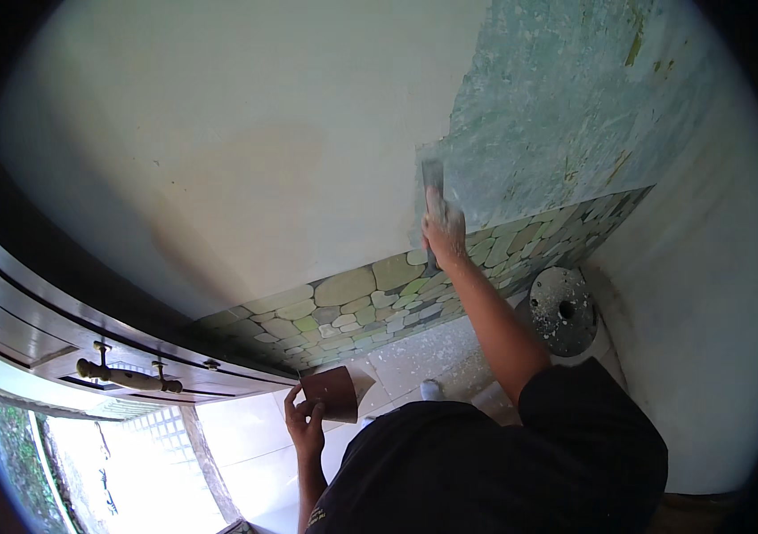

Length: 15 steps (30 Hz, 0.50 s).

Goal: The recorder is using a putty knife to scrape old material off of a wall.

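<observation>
My right hand (443, 230) is raised against the wall and grips a scraper (433, 178), its blade flat on the edge where pale wall (245, 133) meets a greenish scraped patch (566, 98). Below it runs a band of green and tan pebble tiles (370, 298). My left hand (306, 423) is low by my side and holds a small brown rectangular pad or board (332, 392) by its lower edge.
A round speckled metal disc with a centre hole (562, 308) stands on the floor by the wall corner. A dark wooden door with a brass handle (128, 376) stands at the left. The floor tiles (423, 356) are dusted with pale debris. My foot (430, 390) shows below.
</observation>
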{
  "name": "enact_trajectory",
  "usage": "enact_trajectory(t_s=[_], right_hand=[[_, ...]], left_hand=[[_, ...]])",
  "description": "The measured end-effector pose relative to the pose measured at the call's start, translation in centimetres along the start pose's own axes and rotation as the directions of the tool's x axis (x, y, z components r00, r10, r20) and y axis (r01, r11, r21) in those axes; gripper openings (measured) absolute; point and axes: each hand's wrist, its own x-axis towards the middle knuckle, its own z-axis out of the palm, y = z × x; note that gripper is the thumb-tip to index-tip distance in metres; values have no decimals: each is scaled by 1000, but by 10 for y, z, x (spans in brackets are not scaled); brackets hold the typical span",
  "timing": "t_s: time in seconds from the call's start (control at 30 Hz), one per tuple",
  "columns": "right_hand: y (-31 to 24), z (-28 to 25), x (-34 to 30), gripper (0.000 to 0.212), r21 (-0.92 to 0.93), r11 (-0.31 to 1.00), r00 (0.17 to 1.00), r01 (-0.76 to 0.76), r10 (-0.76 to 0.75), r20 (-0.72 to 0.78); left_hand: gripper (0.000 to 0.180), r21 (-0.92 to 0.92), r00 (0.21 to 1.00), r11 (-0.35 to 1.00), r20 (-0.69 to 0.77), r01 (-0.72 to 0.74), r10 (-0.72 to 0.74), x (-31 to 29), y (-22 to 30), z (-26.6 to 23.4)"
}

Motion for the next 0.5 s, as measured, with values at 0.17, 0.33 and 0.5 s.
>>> enact_trajectory(t_s=[0.17,0.33,0.5], right_hand=[[33,-13,-27,54,-5,988,988,-155,155,5],[-39,13,16,56,136,990,1000,27,-25,-18],[66,-13,-21,57,-205,955,976,216,-219,9]], left_hand=[[53,-31,999,999,-40,-22,20,-1,-5,-3],[54,-51,999,998,-32,-21,20,-3,-6,-16],[53,-81,997,996,-66,-41,36,1,-3,-21]])
